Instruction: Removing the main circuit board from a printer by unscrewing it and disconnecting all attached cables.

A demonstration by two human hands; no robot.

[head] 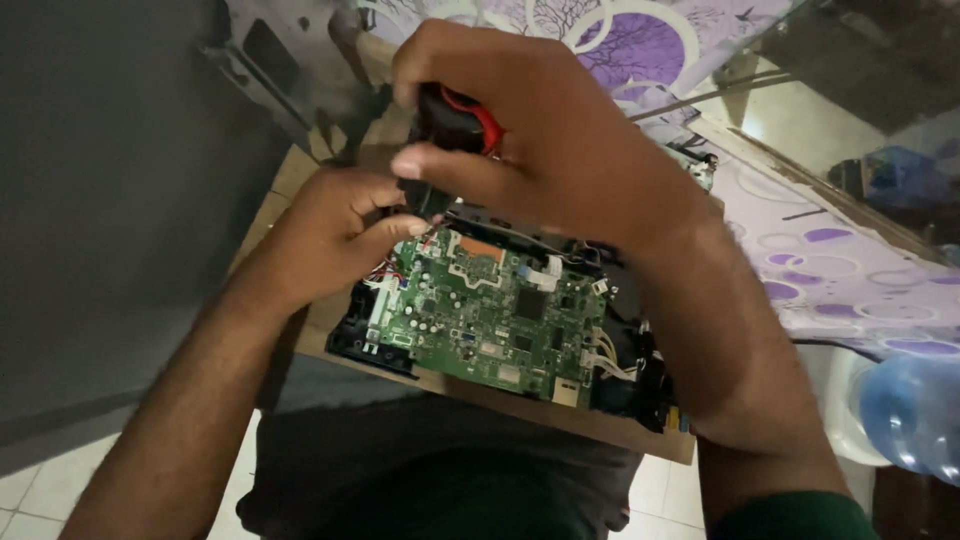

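Fingers of the right hand (pixel 530 130) wrap a red-and-black screwdriver handle (pixel 455 120) at 12 o'clock above the exposed green circuit board (pixel 490 315); left hand (pixel 335 235) pinches beside the shaft. Board apparently not yet removed from its black housing (pixel 360 345).

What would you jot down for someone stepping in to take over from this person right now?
Right hand: closed around a black-and-red screwdriver handle, tool pointing down at the far edge of the green circuit board.
Left hand: fingertips pinching near the tool's tip at the board's far-left corner; what they pinch is hidden.
Board sits exposed in a black casing on a wooden board across the lap.
Done: cover is off, board exposed.
Left: white cable connectors still plugged in; board still seated.
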